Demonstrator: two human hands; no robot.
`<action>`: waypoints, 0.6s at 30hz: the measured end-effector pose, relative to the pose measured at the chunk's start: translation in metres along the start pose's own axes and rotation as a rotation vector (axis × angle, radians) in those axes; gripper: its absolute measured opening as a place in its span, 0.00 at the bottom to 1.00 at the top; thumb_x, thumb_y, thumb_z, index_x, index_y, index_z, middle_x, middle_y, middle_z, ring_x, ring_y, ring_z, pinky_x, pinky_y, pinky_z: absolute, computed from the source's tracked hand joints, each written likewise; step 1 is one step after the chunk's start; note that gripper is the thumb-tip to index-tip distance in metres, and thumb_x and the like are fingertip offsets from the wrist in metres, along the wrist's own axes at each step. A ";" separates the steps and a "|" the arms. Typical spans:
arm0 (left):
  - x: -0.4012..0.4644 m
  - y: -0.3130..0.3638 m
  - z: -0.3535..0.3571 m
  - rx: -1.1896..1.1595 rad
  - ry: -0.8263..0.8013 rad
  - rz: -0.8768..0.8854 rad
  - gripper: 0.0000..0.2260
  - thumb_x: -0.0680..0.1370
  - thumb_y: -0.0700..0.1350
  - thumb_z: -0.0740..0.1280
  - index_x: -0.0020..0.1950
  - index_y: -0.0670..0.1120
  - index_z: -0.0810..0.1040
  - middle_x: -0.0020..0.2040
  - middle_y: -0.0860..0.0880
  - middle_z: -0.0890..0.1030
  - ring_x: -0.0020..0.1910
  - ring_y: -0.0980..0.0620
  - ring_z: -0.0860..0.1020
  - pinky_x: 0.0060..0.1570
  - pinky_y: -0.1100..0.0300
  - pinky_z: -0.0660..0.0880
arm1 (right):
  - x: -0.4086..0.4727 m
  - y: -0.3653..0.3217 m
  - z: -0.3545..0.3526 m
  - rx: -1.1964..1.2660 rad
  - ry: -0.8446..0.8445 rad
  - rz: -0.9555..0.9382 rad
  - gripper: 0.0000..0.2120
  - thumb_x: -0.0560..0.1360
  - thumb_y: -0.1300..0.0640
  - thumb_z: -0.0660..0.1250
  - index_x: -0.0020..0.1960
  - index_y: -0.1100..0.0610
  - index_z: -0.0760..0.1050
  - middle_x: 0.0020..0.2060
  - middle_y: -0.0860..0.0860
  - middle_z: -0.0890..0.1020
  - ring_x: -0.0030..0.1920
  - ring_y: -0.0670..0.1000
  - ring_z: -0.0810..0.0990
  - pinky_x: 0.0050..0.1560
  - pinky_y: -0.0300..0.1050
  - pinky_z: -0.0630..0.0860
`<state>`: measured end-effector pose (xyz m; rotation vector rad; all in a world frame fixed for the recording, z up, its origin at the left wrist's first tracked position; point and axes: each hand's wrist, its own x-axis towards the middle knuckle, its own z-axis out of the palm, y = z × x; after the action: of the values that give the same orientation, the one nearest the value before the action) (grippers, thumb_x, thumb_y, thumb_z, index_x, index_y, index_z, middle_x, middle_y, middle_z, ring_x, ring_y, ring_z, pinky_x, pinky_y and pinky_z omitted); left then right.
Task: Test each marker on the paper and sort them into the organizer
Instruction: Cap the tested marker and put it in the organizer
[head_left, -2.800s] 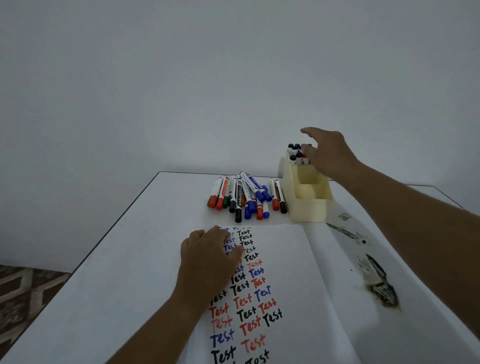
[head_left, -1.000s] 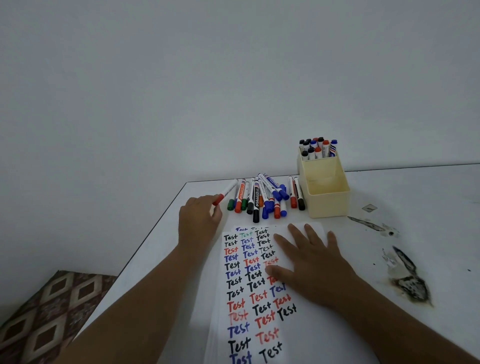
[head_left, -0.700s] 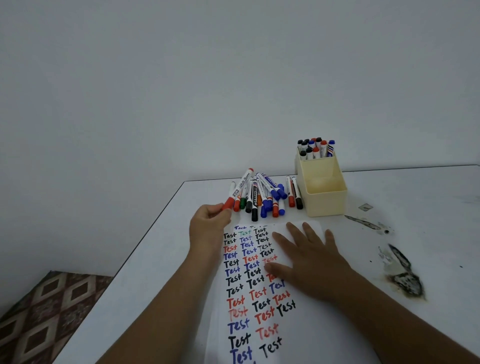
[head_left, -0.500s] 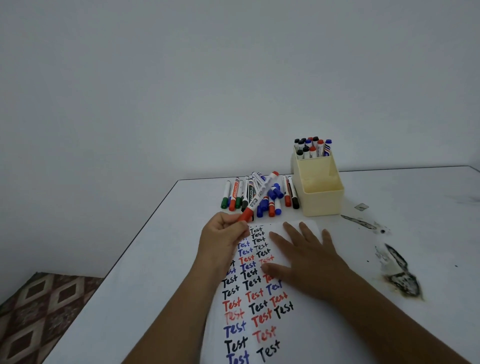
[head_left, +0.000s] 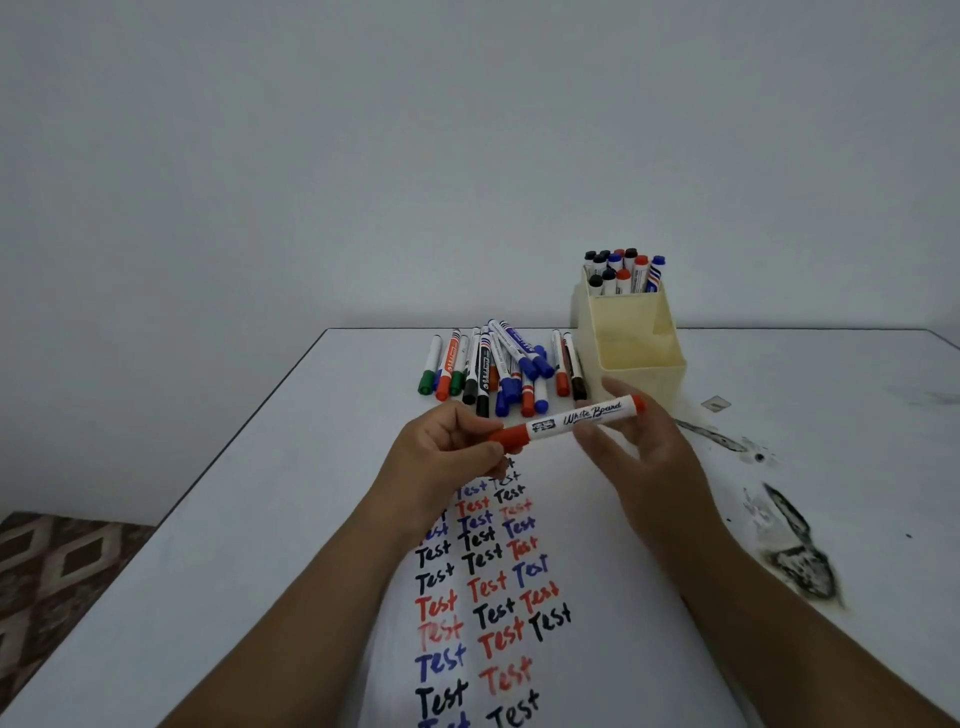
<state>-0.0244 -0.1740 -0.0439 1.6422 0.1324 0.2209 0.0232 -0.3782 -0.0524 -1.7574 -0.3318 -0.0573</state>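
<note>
Both grips pinching red marker (head_left: 566, 425), L hand (head_left: 441, 457) & R hand (head_left: 641, 457).

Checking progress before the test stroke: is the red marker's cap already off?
No: the red cap sits on the red marker, pinched by the left hand.

A white worktop (head_left: 260, 519) stands against a plain pale wall (head_left: 363, 156). Dark, scorched-looking patches (head_left: 795, 561) mar the worktop's right side, with a thinner dark streak (head_left: 711, 439) farther back and a small grey square scrap (head_left: 716, 403) near it. Brown floor tiles (head_left: 47, 571) with pale diamond patterns show at lower left.
</note>
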 end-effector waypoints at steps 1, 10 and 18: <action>0.000 0.000 0.001 0.033 0.000 0.008 0.08 0.76 0.32 0.70 0.53 0.41 0.79 0.47 0.43 0.86 0.44 0.45 0.85 0.51 0.52 0.81 | 0.000 -0.001 0.000 0.060 0.017 -0.010 0.18 0.74 0.44 0.70 0.64 0.43 0.75 0.55 0.40 0.83 0.58 0.40 0.80 0.60 0.43 0.75; -0.011 0.000 0.016 0.670 -0.084 0.391 0.14 0.80 0.53 0.66 0.66 0.59 0.76 0.47 0.61 0.77 0.48 0.58 0.77 0.48 0.67 0.74 | -0.006 -0.008 0.005 0.382 -0.065 -0.001 0.08 0.75 0.64 0.71 0.52 0.56 0.81 0.42 0.54 0.87 0.45 0.56 0.86 0.43 0.43 0.83; -0.009 0.003 0.019 0.737 -0.113 0.416 0.20 0.80 0.61 0.54 0.56 0.50 0.78 0.40 0.55 0.78 0.41 0.54 0.76 0.40 0.62 0.75 | -0.007 -0.010 0.013 0.275 -0.032 -0.041 0.07 0.72 0.52 0.72 0.49 0.51 0.80 0.32 0.43 0.83 0.34 0.42 0.80 0.37 0.33 0.78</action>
<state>-0.0288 -0.1945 -0.0433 2.4053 -0.2494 0.4285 0.0121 -0.3654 -0.0475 -1.4804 -0.3800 -0.0122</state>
